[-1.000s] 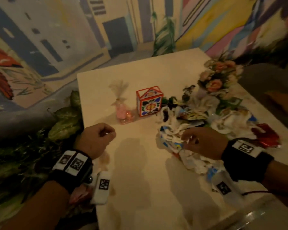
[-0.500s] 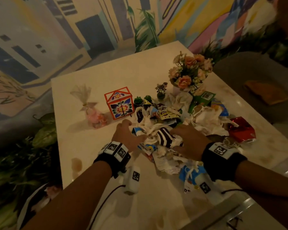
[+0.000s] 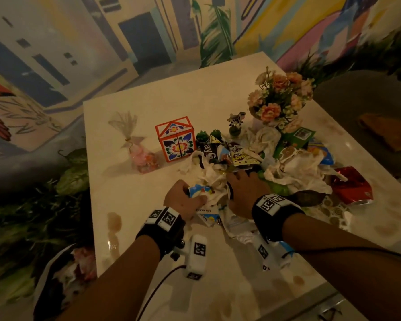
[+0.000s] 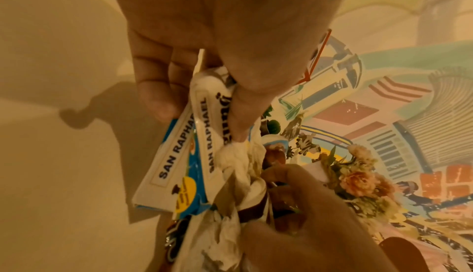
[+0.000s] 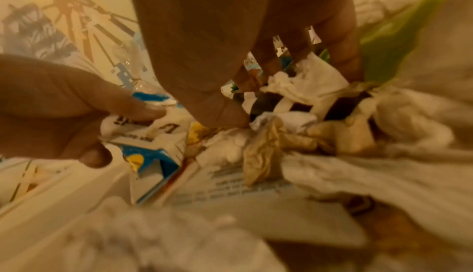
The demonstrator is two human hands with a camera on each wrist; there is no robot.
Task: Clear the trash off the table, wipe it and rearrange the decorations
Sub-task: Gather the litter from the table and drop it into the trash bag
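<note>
A heap of trash lies on the white table (image 3: 148, 100): crumpled tissues (image 3: 212, 176), snack wrappers and a red foil packet (image 3: 351, 185). At the heap's near edge my left hand (image 3: 185, 198) pinches a flattened blue-and-white carton (image 3: 200, 191) between thumb and fingers. The left wrist view shows this left hand (image 4: 202, 110) on the carton (image 4: 179, 165), with tissue bunched against it. My right hand (image 3: 243, 191) sits beside it. In the right wrist view the right hand (image 5: 276, 86) digs curled fingers into the tissues (image 5: 307, 82), thumb pressed down.
Behind the heap stand a flowered red-edged box (image 3: 175, 141), a pink candy bag (image 3: 141, 156), a zebra figurine (image 3: 236, 119) and a bouquet (image 3: 278, 100). Brown stains (image 3: 114, 222) mark the near left of the table. A bag holding trash (image 3: 63, 281) sits low at the left.
My left hand came in from the table's left side and took hold of the carton. My right hand pushed deeper into the tissues. The head view swung right.
</note>
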